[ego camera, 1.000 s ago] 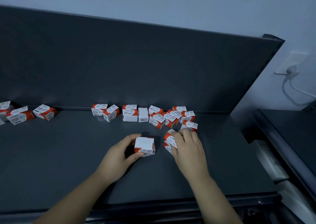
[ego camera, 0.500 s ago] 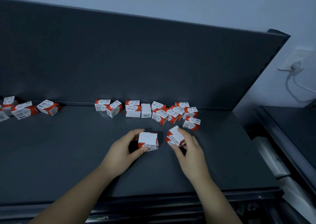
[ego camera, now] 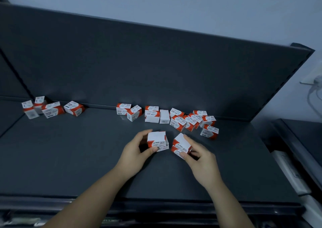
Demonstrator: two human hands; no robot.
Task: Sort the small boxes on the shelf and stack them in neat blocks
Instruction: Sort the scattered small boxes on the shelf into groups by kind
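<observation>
Fingers (ego camera: 146, 133) of the left hand (ego camera: 135, 151) are curled round a white-and-red box (ego camera: 156, 139) set on the shelf (ego camera: 78, 158) near its middle, and a tilted box (ego camera: 181, 144) is pinched by the right hand (ego camera: 203, 161) just beside it, to the right. The tilted box is best levelled first and its printed faces matched, then slid flush against the left one while that is held firm. Loose boxes (ego camera: 179, 121) are scattered along the far edge, so the block should be kept apart from them.
</observation>
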